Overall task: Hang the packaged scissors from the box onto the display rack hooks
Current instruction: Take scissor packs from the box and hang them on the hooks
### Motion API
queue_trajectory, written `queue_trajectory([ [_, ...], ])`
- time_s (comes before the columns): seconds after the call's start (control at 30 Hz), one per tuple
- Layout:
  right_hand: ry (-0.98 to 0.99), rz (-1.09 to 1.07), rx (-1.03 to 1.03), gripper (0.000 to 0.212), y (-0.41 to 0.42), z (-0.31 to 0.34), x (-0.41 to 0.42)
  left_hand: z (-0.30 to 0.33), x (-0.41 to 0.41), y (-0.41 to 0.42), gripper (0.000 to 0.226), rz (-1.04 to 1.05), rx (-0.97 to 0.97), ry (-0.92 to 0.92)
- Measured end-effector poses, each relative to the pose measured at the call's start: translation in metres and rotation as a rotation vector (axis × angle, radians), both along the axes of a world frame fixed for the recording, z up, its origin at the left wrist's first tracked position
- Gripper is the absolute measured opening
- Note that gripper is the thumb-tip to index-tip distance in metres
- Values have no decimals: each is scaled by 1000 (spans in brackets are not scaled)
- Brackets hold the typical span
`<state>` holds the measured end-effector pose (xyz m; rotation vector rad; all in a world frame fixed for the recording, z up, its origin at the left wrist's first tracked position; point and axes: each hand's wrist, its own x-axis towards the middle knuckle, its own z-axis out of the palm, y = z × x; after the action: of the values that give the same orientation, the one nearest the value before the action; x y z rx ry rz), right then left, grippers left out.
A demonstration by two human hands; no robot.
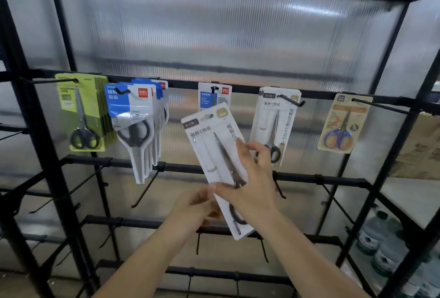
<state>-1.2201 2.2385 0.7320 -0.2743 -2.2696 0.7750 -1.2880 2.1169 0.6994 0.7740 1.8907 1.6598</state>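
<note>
Your right hand and left hand apparently pinched the white scissors pack; its matching hook lay toward two o'clock.

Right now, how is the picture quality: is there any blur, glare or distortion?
Head view: wide-angle lens bends the black rack frame near the edges; soft glare streaks the translucent back panel; the white scissors pack and both hands, left hand and right hand, look slightly motion-blurred; its small print is unreadable.
</note>
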Motion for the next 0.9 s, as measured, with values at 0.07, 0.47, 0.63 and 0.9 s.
queue_trajectory([
  [0.07,22,-76,81,93,2,-6,1,5,0,-1,14,54,-25,173],
  [0.47,356,-400,24,90,53,2,59,49,24,29,28,158,-230,1200],
  [0.63,30,-555,79,94,56,26,76,54,27,46,25,128,-229,1252],
  [0.9,-184,-618,107,85,60,40,65,58,19,51,23,90,-328,1237],
])
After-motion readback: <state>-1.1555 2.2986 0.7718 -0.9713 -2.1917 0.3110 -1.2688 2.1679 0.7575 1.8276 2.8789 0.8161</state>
